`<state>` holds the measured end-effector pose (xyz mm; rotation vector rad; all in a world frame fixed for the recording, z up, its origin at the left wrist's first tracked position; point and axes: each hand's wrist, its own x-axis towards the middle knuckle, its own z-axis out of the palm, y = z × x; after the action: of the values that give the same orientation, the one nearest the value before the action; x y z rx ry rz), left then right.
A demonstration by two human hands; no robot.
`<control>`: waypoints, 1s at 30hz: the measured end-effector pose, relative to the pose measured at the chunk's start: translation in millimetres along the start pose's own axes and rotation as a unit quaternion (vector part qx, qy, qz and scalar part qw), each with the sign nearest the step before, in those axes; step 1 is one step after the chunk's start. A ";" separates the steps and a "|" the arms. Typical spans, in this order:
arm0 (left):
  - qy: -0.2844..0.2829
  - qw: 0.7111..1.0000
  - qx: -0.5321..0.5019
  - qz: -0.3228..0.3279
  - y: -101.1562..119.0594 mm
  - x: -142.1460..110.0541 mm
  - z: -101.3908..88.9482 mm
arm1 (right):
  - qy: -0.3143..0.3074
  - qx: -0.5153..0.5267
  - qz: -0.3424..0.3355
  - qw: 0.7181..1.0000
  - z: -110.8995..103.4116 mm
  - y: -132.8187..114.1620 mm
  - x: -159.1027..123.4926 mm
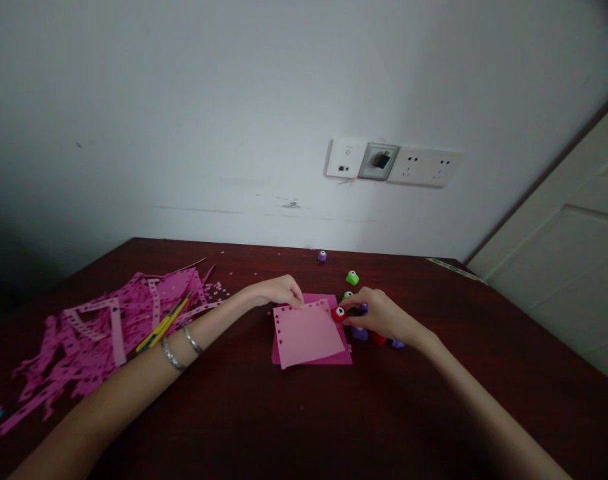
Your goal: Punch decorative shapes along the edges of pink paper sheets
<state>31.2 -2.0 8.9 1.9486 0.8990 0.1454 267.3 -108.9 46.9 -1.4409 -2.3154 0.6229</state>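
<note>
A light pink sheet of paper (311, 335) with small holes punched along its top and left edges lies askew over a darker pink sheet (341, 358). My left hand (283, 291) pinches the light sheet's top edge between thumb and fingers. My right hand (371, 310) grips a small red craft punch (339, 314) at the sheet's upper right corner; whether the paper sits inside its slot I cannot tell. Close around my right hand are a green punch (353, 278), a purple punch (360, 333) and other small punches, partly hidden by the hand.
Cut pink paper strips (91, 343) are heaped on the left, with a yellow utility knife (165, 323) on them. Tiny paper bits (217, 291) lie beside the heap. Another purple punch (323, 256) stands near the wall. A long ruler-like strip (454, 269) lies at the back right.
</note>
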 end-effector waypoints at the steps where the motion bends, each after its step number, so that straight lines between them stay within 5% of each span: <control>1: 0.001 1.000 -0.003 0.001 -0.2 0.0 0.1 | 0.001 -0.002 0.001 1.000 0.1 0.0 0.2; 30: 0.043 0.998 0.038 0.010 3.0 2.0 17.6 | -0.032 -0.026 -0.026 0.999 18.7 14.8 4.3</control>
<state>42.0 -14.1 1.3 2.0354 0.9538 0.2095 267.3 -102.7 23.5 -1.3983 -2.4270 0.6056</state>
